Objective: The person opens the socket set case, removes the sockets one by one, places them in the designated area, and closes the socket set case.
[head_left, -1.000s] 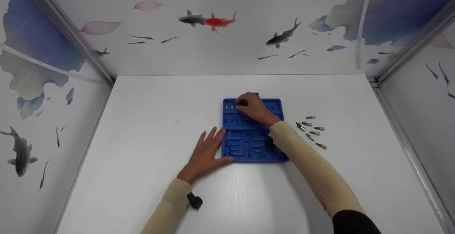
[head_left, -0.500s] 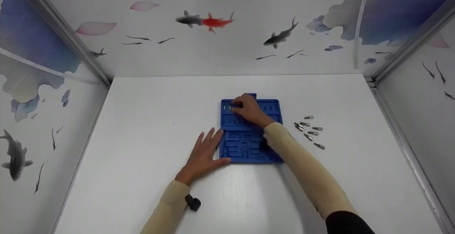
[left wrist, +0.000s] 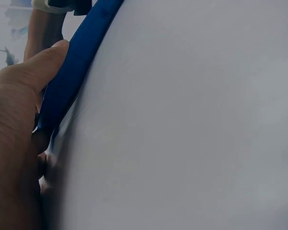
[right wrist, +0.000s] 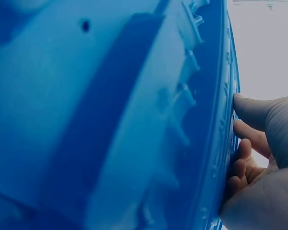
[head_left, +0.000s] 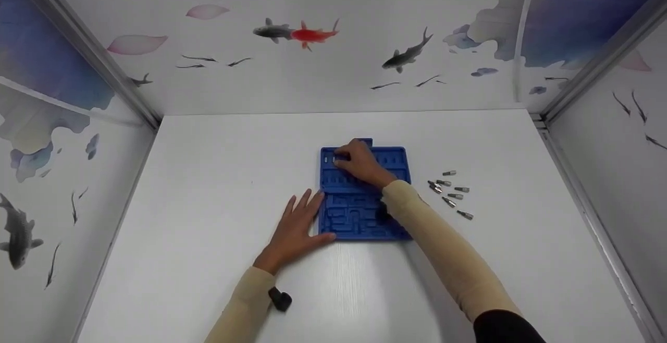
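Note:
A blue plastic socket-set case lies unfolded, its moulded compartments facing up, in the middle of the table. My left hand rests spread along its left side, thumb at the near corner and fingertips by the hinge; in the left wrist view the thumb lies against the case's edge. At the far left slots, my right hand pinches a small silver socket bit with thumb and index finger. Another socket bit sits in the slot beside it. The right wrist view shows the right hand at the case's edge, the bit hidden.
Several loose silver socket bits with dark tips lie scattered on the white table to the right of the case. White panels with painted fish enclose the table at the back and both sides.
My right hand has shifted slightly left along the top row of slots, reaching the second socket bit. The left hand keeps its place on the case. The whole view has drifted a little.

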The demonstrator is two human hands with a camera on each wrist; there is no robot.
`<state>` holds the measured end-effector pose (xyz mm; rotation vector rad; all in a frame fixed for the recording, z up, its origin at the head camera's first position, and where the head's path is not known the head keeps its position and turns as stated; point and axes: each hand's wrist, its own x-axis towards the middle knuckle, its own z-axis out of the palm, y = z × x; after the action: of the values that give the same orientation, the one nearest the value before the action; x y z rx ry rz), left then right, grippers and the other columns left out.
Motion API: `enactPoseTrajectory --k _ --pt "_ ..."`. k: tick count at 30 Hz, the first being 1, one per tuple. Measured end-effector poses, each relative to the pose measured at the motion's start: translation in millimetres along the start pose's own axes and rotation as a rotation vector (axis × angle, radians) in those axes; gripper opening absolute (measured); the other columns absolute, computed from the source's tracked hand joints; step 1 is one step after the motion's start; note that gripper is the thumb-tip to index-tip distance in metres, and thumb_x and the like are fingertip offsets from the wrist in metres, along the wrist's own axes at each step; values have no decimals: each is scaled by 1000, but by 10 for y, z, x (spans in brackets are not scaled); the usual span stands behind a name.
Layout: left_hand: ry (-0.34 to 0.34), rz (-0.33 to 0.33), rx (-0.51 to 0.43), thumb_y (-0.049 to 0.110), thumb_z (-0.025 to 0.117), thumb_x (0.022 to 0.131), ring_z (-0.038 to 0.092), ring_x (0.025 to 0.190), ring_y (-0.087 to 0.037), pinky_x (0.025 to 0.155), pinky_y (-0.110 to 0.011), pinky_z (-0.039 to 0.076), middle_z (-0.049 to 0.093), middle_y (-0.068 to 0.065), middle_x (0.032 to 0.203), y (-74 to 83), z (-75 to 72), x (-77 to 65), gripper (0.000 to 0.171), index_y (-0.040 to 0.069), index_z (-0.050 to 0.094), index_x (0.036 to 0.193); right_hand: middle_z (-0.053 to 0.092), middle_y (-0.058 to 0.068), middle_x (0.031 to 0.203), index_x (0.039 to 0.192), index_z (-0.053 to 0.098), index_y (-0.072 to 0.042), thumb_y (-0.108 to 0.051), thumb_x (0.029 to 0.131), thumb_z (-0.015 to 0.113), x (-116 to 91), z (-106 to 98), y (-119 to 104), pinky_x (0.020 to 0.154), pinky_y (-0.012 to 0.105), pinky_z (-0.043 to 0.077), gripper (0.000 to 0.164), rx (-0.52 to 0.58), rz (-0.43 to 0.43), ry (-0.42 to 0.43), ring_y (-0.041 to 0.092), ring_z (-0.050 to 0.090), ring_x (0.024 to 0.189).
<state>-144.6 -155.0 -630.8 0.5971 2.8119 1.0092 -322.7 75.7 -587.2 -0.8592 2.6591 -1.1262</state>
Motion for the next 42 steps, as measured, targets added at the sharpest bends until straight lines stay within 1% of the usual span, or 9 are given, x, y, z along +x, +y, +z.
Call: enactPoseTrajectory --k 5,11,16,21,28,33,35,38,42 --pt "4 7 4 74 67 98 10 171 -24 138 -50 -1 22 -5 183 -6 -4 -6 109 16 21 178 69 27 124 141 71 7 -8 106 73 1 10 -30 103 55 50 38 3 62 -14 39 60 112" --pt "4 10 1 73 68 98 10 171 -24 138 -51 -1 22 -5 183 10 -8 -12 109 16 21 178 67 23 135 142 71 3 -10 106 74 -19 40 -66 113 57 48 39 58 158 18 38 59 127" --pt "1 2 -13 73 68 97 10 171 -24 138 -51 -1 21 -5 183 16 -5 -17 109 17 21 178 66 22 133 138 73 0 -7 103 76 -28 56 -83 112 56 48 36 132 211 54 37 59 125" --pt "8 5 -25 74 68 97 9 171 -24 138 -50 -3 21 -4 184 14 -14 -14 109 18 20 178 65 21 129 132 74 1 -2 102 77 -21 62 -58 108 52 51 30 218 205 84 35 59 120" --pt "6 5 -22 77 66 97 10 171 -24 138 -50 -2 20 -5 184 -5 -18 -22 110 18 20 178 70 20 127 133 76 0 -15 103 78 -22 98 -91 113 59 43 34 70 188 81 37 61 122" --pt "11 -6 -29 76 67 96 10 171 -23 138 -50 -2 20 -4 184 -7 -28 -25 110 20 21 178 76 16 124 125 81 -2 -15 103 79 23 157 -102 114 61 42 25 61 190 150 35 66 121" --pt "8 -10 -30 76 68 96 9 171 -22 138 -50 -2 19 -4 184 -4 -19 -24 110 20 20 178 77 15 122 122 81 -2 -15 104 79 28 165 -107 113 59 44 22 97 196 176 34 67 118" --pt "2 -19 -28 77 67 96 7 171 -20 138 -48 -3 18 -2 184 -4 -4 -24 111 21 19 179 75 16 121 123 80 -1 -13 105 77 25 144 -128 109 53 50 22 207 188 214 32 67 114" --pt "1 -25 -25 77 67 96 8 171 -21 138 -50 -2 19 -3 184 -8 -2 -26 111 22 20 179 73 17 122 124 77 2 -11 105 76 -18 44 -171 102 48 56 23 307 126 245 31 67 114"
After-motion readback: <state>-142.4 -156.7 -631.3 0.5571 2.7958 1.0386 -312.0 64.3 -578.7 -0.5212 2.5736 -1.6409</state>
